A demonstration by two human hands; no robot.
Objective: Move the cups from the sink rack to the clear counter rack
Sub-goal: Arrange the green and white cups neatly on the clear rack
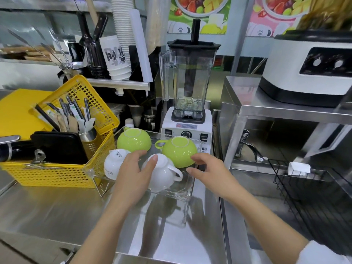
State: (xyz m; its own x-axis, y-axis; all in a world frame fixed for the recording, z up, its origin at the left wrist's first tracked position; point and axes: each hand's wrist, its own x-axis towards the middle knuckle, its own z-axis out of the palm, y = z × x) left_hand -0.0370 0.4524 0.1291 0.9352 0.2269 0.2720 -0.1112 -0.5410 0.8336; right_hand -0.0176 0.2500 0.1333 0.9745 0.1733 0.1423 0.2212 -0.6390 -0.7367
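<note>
Head view: clear counter rack [187,189], transparent acrylic, standing on a stainless steel desk [47,210] in front of a blender [187,96]. The rack carries four cups, all upside down: far green cup [133,140] at rear left; near green cup [179,151] at rear right, handle to the left; left white cup [114,162] at front left, with small dark print on its base and faint script on its side, neither legible; right white cup [163,174] at front centre, handle to the right. Left hand [133,172]: fingers spread and released, the thumb lying on the base of the right white cup, the palm over the gap between the two white cups; no grasp. Right hand [207,168]: fingers loosely curled and released, just beside the near green cup at the rack's right edge, holding nothing. Blender base carries a dial, switches and a red-and-white label too small to read; a tag reading "Q5" shows beside the near green cup. Yellow basket [62,168] at left holds cutlery and wrapped straws. Paper cup stack [116,56] behind bears large dark characters. Black wire sink rack [314,189] at right, over the sink, with a white item at its far corner.
</note>
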